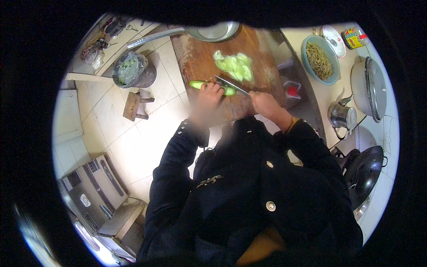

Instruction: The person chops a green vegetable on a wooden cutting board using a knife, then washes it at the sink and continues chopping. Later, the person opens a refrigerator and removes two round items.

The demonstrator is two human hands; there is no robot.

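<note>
A green cucumber (197, 84), its cut end to the right, lies across the near part of a brown wooden cutting board (196, 56). My left hand (210, 95) presses on it, fingers curled over its middle. In my right hand (267, 105) is the handle of a kitchen knife (232, 85); its blade points up and left, close to the right part of the cucumber. Whether the edge touches it, I cannot tell. Beyond the blade, pale green cucumber slices (235, 66) lie in a loose pile on the board.
A metal pan (213, 32) rests at the board's far edge. To the right are a blue bowl of shredded food (337, 66), a metal kettle (340, 115) and a lidded pot (362, 86). A lined bin (150, 75) and small wooden stool (132, 106) stand on the floor, left.
</note>
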